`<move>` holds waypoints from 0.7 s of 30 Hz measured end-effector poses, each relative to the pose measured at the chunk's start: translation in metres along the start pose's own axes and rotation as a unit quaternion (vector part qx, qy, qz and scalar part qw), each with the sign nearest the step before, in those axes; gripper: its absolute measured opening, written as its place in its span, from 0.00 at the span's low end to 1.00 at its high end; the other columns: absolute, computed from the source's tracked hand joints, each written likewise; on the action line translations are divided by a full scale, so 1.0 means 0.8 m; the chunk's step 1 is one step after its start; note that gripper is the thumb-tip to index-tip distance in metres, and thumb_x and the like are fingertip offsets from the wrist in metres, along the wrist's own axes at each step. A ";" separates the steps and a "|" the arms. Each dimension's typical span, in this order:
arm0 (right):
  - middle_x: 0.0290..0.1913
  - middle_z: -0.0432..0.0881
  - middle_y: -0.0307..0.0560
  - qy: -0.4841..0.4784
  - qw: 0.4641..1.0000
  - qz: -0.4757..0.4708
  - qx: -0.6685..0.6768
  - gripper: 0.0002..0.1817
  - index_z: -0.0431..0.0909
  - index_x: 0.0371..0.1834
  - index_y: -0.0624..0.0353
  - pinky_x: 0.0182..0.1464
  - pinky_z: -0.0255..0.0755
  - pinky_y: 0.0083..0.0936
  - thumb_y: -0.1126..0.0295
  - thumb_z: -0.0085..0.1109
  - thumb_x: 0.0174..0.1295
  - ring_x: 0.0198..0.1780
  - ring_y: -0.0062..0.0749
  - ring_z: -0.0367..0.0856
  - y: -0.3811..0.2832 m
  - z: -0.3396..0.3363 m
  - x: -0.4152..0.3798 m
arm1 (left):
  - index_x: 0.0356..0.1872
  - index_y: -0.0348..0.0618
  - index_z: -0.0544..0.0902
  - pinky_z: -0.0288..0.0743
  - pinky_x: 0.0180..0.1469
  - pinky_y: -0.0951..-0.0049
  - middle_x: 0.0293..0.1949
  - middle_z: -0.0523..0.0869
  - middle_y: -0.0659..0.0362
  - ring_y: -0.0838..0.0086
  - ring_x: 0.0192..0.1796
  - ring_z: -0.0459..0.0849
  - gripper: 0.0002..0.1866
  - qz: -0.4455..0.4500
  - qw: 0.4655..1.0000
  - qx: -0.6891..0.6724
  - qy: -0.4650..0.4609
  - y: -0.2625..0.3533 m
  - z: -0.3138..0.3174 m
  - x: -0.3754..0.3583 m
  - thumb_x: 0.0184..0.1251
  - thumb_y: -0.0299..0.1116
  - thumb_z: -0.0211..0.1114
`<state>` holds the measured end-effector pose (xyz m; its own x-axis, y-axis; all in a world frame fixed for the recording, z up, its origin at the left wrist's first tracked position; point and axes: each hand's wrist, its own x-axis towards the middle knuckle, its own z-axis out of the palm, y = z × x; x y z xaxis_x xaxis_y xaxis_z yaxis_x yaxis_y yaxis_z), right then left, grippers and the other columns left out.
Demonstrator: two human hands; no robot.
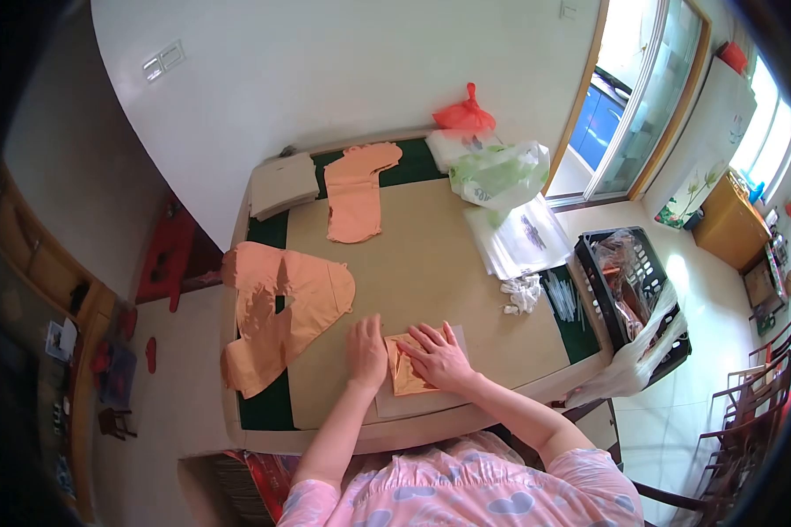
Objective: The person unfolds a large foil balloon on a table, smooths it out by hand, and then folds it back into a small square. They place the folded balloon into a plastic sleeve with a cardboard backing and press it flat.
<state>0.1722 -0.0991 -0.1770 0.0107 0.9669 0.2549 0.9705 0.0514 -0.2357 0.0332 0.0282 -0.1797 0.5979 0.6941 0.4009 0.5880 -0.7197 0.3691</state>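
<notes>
Near the table's front edge lies a folded orange foil piece [406, 379] on a pale sheet [459, 341]. My right hand [438, 356] rests flat on its upper right part, fingers spread. At its left edge is my left hand [366, 351], with its fingers bent together; what they hold, if anything, is hidden. A large orange foil piece [294, 294] is spread out to the left, partly over the table's edge. Another orange foil piece [354, 198] lies at the back, beside a stack of grey-beige sheets [283, 183].
Clear plastic bags [523, 241] and a green-white bag [501, 174] lie at the back right, near a red bag [466, 112]. White crumpled material [523, 294] and thin strips [562, 294] are on the right. A black crate [624, 281] stands beside the table [422, 263].
</notes>
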 end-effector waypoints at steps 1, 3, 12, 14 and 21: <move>0.69 0.66 0.47 0.002 1.000 0.001 0.005 0.25 0.70 0.66 0.42 0.71 0.46 0.61 0.59 0.52 0.64 0.72 0.42 0.59 0.000 0.001 0.000 | 0.57 0.37 0.71 0.67 0.60 0.55 0.53 0.78 0.46 0.54 0.59 0.74 0.17 0.009 0.998 -0.044 -0.037 0.011 -0.005 -0.004 0.70 0.32 0.52; 0.69 0.66 0.48 -0.007 1.000 0.005 -0.006 0.25 0.70 0.65 0.44 0.71 0.46 0.59 0.61 0.53 0.63 0.73 0.42 0.59 0.000 0.000 -0.001 | 0.61 0.36 0.69 0.62 0.66 0.55 0.60 0.74 0.45 0.54 0.65 0.70 0.21 0.032 0.993 -0.086 -0.070 0.029 0.003 -0.020 0.71 0.34 0.52; 0.49 0.77 0.47 0.074 0.965 0.194 0.159 0.10 0.80 0.44 0.52 0.60 0.62 0.43 0.70 0.58 0.58 0.56 0.42 0.72 0.068 -0.041 -0.007 | 0.70 0.41 0.63 0.49 0.73 0.50 0.72 0.60 0.45 0.54 0.75 0.56 0.31 0.081 0.990 -0.022 -0.115 0.026 0.026 -0.050 0.69 0.43 0.55; 0.43 0.78 0.45 0.020 0.969 0.222 0.106 0.07 0.80 0.39 0.52 0.55 0.65 0.40 0.70 0.59 0.57 0.50 0.41 0.74 0.082 -0.050 -0.013 | 0.70 0.42 0.63 0.49 0.73 0.51 0.72 0.60 0.46 0.54 0.75 0.56 0.31 0.081 0.990 -0.033 -0.112 0.024 0.028 -0.052 0.69 0.43 0.55; 0.38 0.77 0.44 0.032 0.975 0.178 0.128 0.04 0.78 0.35 0.53 0.51 0.65 0.38 0.70 0.59 0.56 0.49 0.41 0.75 0.111 -0.028 0.020 | 0.69 0.44 0.65 0.49 0.73 0.51 0.72 0.61 0.48 0.55 0.75 0.56 0.29 0.127 0.986 -0.008 -0.112 0.005 0.028 -0.040 0.69 0.43 0.55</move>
<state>0.2637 -0.0843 -0.1729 0.3597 0.9175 0.1701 0.8106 -0.2169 -0.5439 0.0290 0.0034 -0.2096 0.8304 0.4770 0.2880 0.3969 -0.8692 0.2950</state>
